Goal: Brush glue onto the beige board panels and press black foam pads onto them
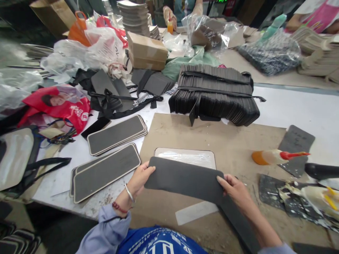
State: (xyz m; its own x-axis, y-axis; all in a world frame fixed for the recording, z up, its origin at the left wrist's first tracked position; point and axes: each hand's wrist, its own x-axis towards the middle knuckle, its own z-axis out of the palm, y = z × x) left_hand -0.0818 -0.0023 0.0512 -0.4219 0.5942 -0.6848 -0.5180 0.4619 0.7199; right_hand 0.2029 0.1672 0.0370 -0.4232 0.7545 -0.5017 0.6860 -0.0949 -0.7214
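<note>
Between my two hands is a dark grey rectangular sheet (pixel 185 180) with rounded corners. My left hand (pixel 140 178) pinches its left end, thumb on top. At the right end, my right hand (pixel 234 188) grips the sheet the same way. A second dark strip (pixel 239 222) hangs down below my right hand; whether that hand holds it too, I cannot tell. Just beyond the sheet lies a light board (pixel 190 155) with shiny wet streaks, its near part hidden by the sheet. A pale translucent strip (pixel 196 212) lies under the sheet's near edge.
Grey panels with pale borders (pixel 107 173) lie stacked at left. A strapped bundle of dark sheets (pixel 214 93) stands beyond the brown board (pixel 164 132). At right are a squeeze bottle (pixel 267 157) with orange liquid and a glue-smeared plate (pixel 275 192). Other people work across the table.
</note>
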